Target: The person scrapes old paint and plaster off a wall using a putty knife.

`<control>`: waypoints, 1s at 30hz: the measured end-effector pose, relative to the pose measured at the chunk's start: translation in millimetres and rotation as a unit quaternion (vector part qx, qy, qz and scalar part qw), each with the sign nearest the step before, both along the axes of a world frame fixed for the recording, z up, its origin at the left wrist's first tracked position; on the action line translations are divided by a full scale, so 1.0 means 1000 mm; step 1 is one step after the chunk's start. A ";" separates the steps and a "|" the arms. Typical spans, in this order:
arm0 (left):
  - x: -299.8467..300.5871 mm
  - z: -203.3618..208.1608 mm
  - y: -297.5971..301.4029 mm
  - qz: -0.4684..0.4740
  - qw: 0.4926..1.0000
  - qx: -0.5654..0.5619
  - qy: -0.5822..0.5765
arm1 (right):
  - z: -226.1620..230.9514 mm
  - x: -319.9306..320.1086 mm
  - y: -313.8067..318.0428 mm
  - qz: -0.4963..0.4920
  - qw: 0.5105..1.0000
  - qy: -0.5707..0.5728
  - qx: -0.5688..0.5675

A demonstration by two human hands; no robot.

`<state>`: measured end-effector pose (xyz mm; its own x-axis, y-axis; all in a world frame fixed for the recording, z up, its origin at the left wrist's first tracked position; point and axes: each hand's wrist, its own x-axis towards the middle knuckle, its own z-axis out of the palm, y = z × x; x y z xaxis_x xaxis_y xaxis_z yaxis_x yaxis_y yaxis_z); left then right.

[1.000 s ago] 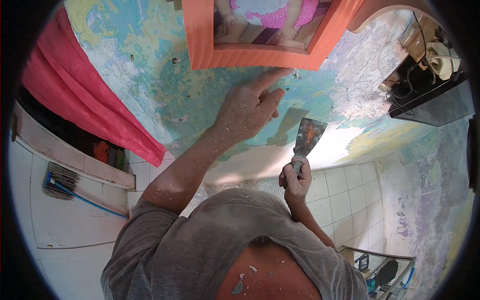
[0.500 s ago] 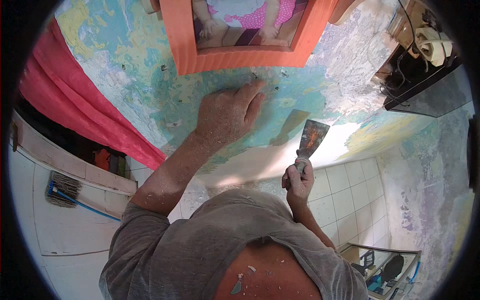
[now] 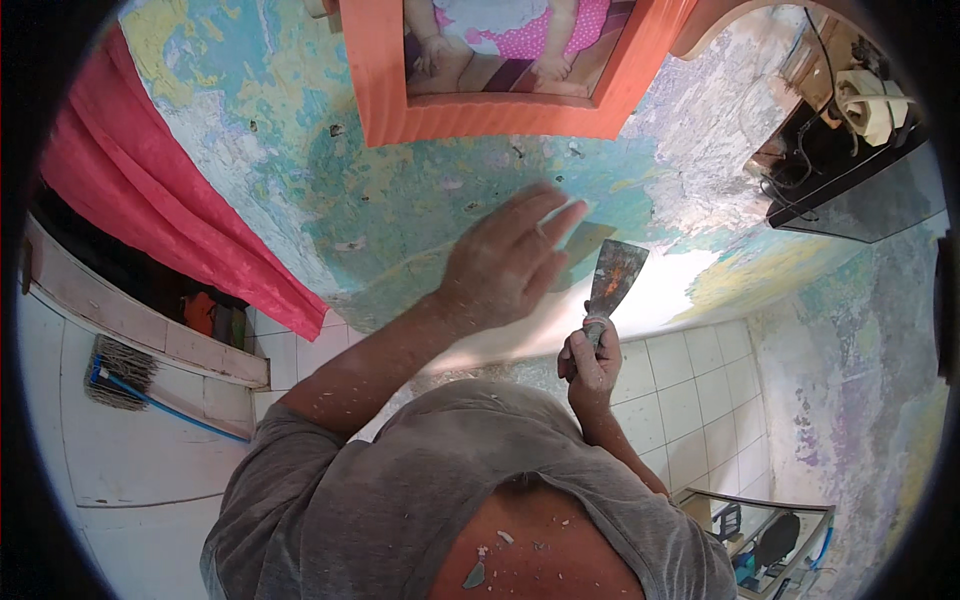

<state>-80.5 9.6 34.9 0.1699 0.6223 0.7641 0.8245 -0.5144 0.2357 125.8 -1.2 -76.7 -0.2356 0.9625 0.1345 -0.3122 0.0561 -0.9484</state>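
A paint scraper [image 3: 618, 280] with a worn, rust-marked blade is held upright in my right hand [image 3: 594, 365], fingers wrapped round its handle. My left hand [image 3: 510, 255], dusty and slightly blurred, is in front of the patchy wall [image 3: 400, 190], its fingers stretched out and apart with nothing in them. Whether its fingertips touch the wall I cannot tell. Turquoise, yellow and white layers of flaking paint cover the wall, with several small holes below an orange picture frame [image 3: 490, 122]. Paint flakes lie on my chest and left forearm.
A pink curtain [image 3: 180, 210] hangs at the left, near a brush [image 3: 122, 375] with a blue handle. White tiles [image 3: 690, 390] are low on the right. A dark box-like unit [image 3: 860, 190] with loose cables juts out at upper right. A glass-topped table [image 3: 765, 535] stands at lower right.
My left hand has moved right and a little down, away from the spot under the frame, and its fingers have spread. The scraper has shifted slightly left and stays in my right hand.
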 end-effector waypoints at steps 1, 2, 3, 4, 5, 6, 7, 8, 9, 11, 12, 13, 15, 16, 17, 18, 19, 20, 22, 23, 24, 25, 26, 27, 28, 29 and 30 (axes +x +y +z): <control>0.004 -0.001 0.002 -0.003 0.996 0.083 0.031 | 0.002 0.000 0.000 0.001 1.000 0.015 -0.003; 0.005 -0.006 0.001 0.025 0.994 0.035 0.099 | 0.003 0.001 0.000 0.005 1.000 0.015 -0.002; 0.004 -0.007 -0.002 0.029 0.994 0.035 0.099 | 0.003 0.002 0.000 0.002 1.000 0.017 -0.003; 0.004 -0.008 -0.005 0.047 0.991 0.038 0.117 | 0.003 0.005 0.000 -0.003 1.000 0.018 -0.005; 0.003 -0.008 -0.007 0.065 0.988 0.040 0.135 | 0.002 0.008 0.001 0.000 1.000 0.017 -0.005; -0.002 -0.010 -0.011 0.068 0.988 0.039 0.134 | 0.000 0.012 0.003 -0.008 1.000 0.004 0.002; -0.011 -0.012 -0.016 0.095 0.984 0.053 0.138 | -0.002 0.017 0.004 -0.017 1.000 -0.009 0.009; -0.020 -0.015 -0.019 0.124 0.980 0.065 0.145 | -0.006 0.019 0.006 -0.020 1.000 -0.004 0.011; -0.027 -0.014 -0.021 0.128 0.979 0.064 0.147 | -0.008 0.021 0.009 -0.016 1.000 -0.002 0.010; -0.039 -0.011 -0.021 0.216 0.969 0.034 0.114 | -0.006 0.026 0.011 -0.019 1.000 0.011 -0.002; -0.041 -0.008 -0.019 0.219 0.968 0.033 0.114 | -0.006 0.028 0.013 -0.015 1.000 0.006 0.001; -0.043 -0.006 -0.016 0.236 0.961 0.041 0.141 | -0.005 0.029 0.015 -0.010 1.000 0.005 0.001; -0.044 -0.005 -0.009 0.256 0.951 0.047 0.167 | -0.004 0.032 0.019 0.000 1.000 -0.007 -0.016; -0.043 -0.005 -0.005 0.242 0.952 0.062 0.177 | -0.003 0.033 0.020 0.005 1.000 -0.008 -0.015; -0.043 -0.006 -0.001 0.228 0.953 0.078 0.186 | -0.003 0.034 0.022 0.007 1.000 -0.012 -0.011; -0.044 -0.007 0.003 0.233 0.952 0.077 0.185 | -0.003 0.035 0.024 0.009 1.000 -0.016 -0.006; -0.046 -0.009 0.005 0.219 0.954 0.087 0.184 | -0.004 0.037 0.025 0.014 1.000 -0.017 -0.007; -0.047 -0.009 0.008 0.206 0.956 0.097 0.183 | -0.006 0.039 0.027 0.021 1.000 -0.021 -0.004; -0.048 -0.007 0.014 0.190 0.955 0.118 0.197 | -0.009 0.041 0.031 0.032 0.999 -0.027 -0.003; -0.048 -0.006 0.016 0.169 0.953 0.139 0.211 | -0.011 0.042 0.032 0.036 0.999 -0.027 0.000; -0.048 -0.007 0.017 0.174 0.952 0.137 0.211 | -0.011 0.042 0.033 0.040 0.999 -0.026 0.004; -0.048 -0.008 0.019 0.181 0.949 0.139 0.218 | -0.012 0.041 0.033 0.042 0.999 -0.027 0.003; -0.049 -0.008 0.019 0.189 0.945 0.142 0.225 | -0.011 0.041 0.035 0.050 0.998 -0.027 0.016; -0.052 -0.009 0.017 0.192 0.945 0.141 0.225 | -0.010 0.039 0.035 0.059 0.997 -0.027 0.029; -0.054 -0.009 0.014 0.207 0.945 0.139 0.209 | -0.008 0.038 0.035 0.060 0.997 -0.028 0.028; -0.056 -0.009 0.011 0.223 0.945 0.138 0.194 | -0.004 0.036 0.035 0.052 0.998 -0.023 0.031; -0.061 -0.015 0.005 0.224 0.945 0.137 0.193 | -0.003 0.035 0.034 0.044 0.998 -0.017 0.034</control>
<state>-141.6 14.5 19.4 0.2362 0.4852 0.8419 0.9713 -0.0920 -0.2195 160.9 32.9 -79.6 -0.3245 0.9268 0.1890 -0.2861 0.0943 -0.9536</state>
